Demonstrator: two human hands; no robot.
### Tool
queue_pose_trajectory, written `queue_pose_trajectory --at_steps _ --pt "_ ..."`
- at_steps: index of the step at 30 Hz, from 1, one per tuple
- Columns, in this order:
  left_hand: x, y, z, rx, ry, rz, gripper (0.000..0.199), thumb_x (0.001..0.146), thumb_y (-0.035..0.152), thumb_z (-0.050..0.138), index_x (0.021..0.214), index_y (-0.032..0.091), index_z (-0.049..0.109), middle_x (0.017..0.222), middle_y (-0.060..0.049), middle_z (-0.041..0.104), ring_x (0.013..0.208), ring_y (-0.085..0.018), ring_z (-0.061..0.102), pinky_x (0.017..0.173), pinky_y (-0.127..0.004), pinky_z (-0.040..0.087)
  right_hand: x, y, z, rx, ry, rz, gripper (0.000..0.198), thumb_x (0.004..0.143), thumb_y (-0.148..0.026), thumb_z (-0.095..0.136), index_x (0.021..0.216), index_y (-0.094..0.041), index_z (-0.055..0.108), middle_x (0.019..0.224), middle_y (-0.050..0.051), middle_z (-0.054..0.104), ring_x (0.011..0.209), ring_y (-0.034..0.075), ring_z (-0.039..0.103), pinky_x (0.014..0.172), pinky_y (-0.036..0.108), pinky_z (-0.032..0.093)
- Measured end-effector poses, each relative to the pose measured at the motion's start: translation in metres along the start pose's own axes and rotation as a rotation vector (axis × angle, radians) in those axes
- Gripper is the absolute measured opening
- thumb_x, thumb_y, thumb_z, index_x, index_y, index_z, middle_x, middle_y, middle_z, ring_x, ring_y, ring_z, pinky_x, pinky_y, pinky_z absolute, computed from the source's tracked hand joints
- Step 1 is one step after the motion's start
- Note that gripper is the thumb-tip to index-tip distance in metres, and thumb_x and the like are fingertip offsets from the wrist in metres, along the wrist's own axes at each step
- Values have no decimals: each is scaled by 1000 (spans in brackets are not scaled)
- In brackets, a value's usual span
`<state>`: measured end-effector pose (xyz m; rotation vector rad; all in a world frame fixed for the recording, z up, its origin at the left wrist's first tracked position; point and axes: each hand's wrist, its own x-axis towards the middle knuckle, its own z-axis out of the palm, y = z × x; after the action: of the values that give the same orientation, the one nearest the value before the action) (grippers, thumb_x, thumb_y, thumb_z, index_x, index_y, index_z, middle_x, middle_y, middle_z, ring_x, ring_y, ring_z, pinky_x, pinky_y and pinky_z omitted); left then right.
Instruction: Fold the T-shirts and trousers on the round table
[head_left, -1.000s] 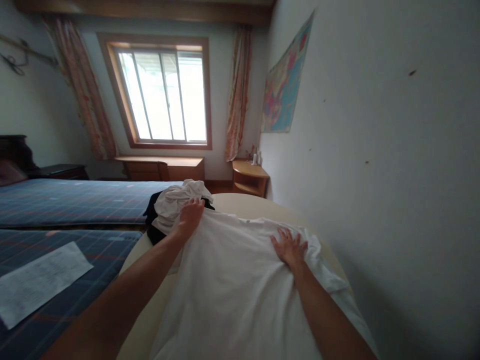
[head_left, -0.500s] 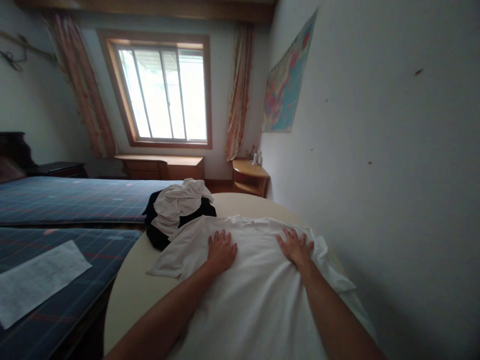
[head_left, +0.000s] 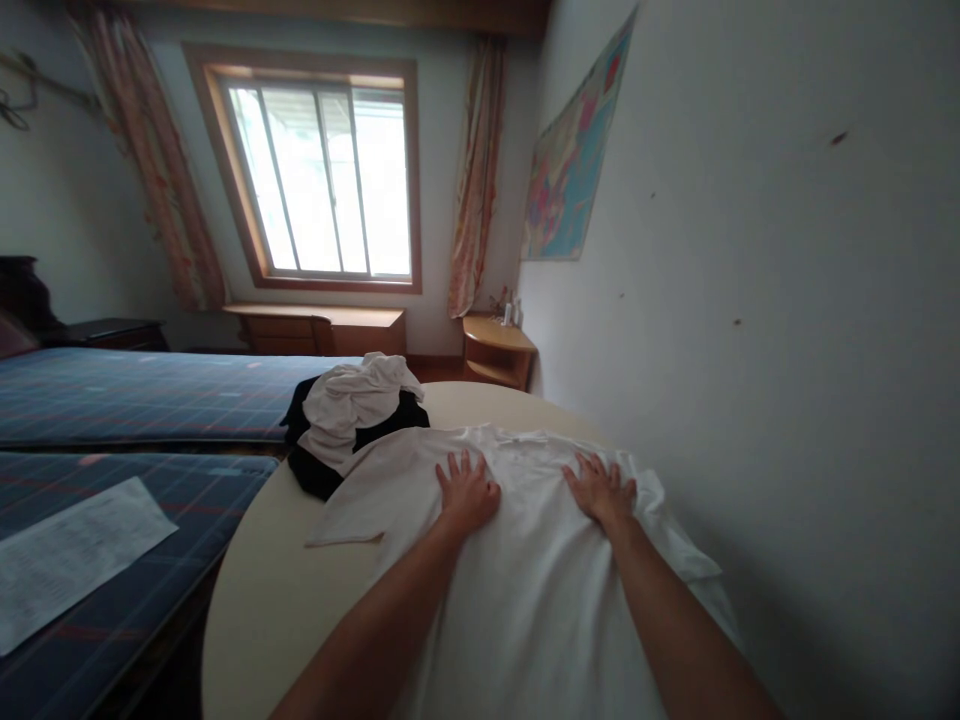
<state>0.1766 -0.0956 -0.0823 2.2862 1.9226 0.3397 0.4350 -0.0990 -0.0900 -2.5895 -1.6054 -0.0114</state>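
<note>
A white T-shirt (head_left: 525, 560) lies spread over the round cream table (head_left: 255, 600), its collar toward the far side. My left hand (head_left: 469, 493) rests on the shirt's upper left part, palm down with fingers spread. On the upper right part lies my right hand (head_left: 602, 490), also flat with fingers apart. The left sleeve is laid out, while the cloth near the right sleeve is bunched and hangs toward the wall. The shirt's lower end runs out of view below. Beyond the left sleeve sits a crumpled pile of clothes, a white garment (head_left: 360, 395) on a black one (head_left: 319, 478).
Two beds with blue plaid covers (head_left: 150, 395) stand at the left, a printed sheet of paper (head_left: 82, 560) on the nearer one. The white wall (head_left: 787, 400) rises close on the right. A wooden desk (head_left: 352, 325) and a corner shelf (head_left: 499, 340) stand near the window.
Both hands have shifted to the right on the shirt, the left one further. The shirt's left side has moved right with it, baring more of the table. The view has shifted slightly.
</note>
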Motion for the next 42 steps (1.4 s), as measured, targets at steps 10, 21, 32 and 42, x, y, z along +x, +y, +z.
queue_pose_trajectory --at_steps 10,21,32,42 --pt "2 -66 -8 60 176 35 49 97 43 40 138 19 53 150 -15 44 141 -32 33 114 -52 24 1 11 2 -4 38 -8 71 93 -68 18 153 -34 31 162 1 24 144 37 21 112 62 16" --pt "-32 -91 -13 187 99 -66 60 96 52 37 149 24 40 158 -16 31 143 -36 30 113 -58 22 -7 7 4 -14 15 -16 74 91 -71 21 154 -34 28 162 2 21 145 40 16 112 65 10" --pt "-40 -117 -66 310 495 -44 38 87 19 51 124 16 60 150 -17 40 135 -35 39 104 -45 38 -13 4 4 -7 32 -11 74 90 -71 22 153 -33 31 162 1 24 145 40 17 112 64 11" --pt "-22 -160 -112 275 418 -92 37 97 14 31 112 18 64 115 -13 60 91 -22 65 71 -30 51 -17 -1 2 -8 26 -6 73 91 -71 21 153 -33 31 162 3 23 144 43 17 110 67 10"
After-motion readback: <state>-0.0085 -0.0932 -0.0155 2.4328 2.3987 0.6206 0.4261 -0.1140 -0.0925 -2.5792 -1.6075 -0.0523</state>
